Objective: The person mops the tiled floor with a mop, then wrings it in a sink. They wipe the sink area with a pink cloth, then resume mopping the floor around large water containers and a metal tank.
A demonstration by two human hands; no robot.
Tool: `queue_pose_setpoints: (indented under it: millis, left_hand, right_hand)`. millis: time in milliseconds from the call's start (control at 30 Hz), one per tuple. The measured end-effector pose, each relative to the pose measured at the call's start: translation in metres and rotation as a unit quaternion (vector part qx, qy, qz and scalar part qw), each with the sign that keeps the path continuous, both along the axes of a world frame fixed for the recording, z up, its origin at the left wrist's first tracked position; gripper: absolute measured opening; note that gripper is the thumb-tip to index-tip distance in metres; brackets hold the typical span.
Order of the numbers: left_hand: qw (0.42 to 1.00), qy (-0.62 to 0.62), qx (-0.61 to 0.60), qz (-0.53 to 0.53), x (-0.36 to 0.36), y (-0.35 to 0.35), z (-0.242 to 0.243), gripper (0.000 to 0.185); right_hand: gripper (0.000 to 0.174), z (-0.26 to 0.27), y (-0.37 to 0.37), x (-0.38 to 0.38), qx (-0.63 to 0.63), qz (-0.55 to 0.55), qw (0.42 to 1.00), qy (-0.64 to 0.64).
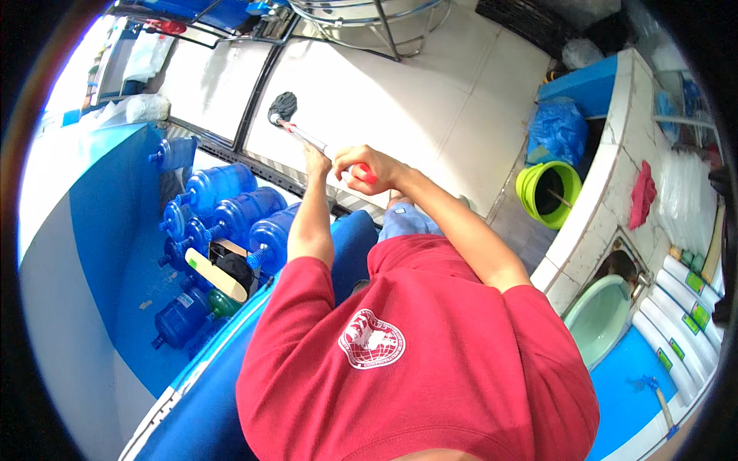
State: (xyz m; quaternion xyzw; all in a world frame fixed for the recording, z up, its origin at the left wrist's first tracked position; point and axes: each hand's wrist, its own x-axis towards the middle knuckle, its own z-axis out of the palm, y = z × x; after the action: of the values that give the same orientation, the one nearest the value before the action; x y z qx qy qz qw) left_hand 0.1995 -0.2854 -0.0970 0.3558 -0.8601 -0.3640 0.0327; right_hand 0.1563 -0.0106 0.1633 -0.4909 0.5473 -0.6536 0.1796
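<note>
A mop with a dark string head rests on the pale tiled floor, its handle slanting back towards me. My left hand is closed around the white part of the handle. Higher on the same handle, my right hand grips its red end, with some red showing between the fingers. The mop head lies beyond both hands, close to a dark metal floor track.
Blue water jugs are stacked at the left. A lime-green bucket stands on the floor at the right, below a tiled counter with a pale green basin. A round metal-tube stand is ahead.
</note>
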Motion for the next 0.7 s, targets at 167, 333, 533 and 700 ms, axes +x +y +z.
queue_pose_setpoints:
  millis: [167,333,533,700]
  left_hand:
    - [0.971,0.119,-0.198,-0.064,-0.004,-0.024,0.067,0.085]
    - [0.959,0.200,0.037,-0.197,-0.075,-0.005,0.123,0.024]
    - [0.882,0.133,0.137,-0.430,-0.106,0.098,0.140,0.025]
    - [0.783,0.140,0.131,-0.591,-0.126,0.180,0.168,0.043]
  right_hand:
    - [0.008,0.042,-0.055,-0.012,0.006,0.000,0.999,0.050]
    - [0.009,0.130,-0.025,-0.029,0.052,0.002,0.995,0.083]
    - [0.014,0.220,0.041,-0.033,0.101,-0.113,0.988,0.041]
    - [0.019,0.237,0.091,-0.022,0.038,-0.150,0.981,0.114]
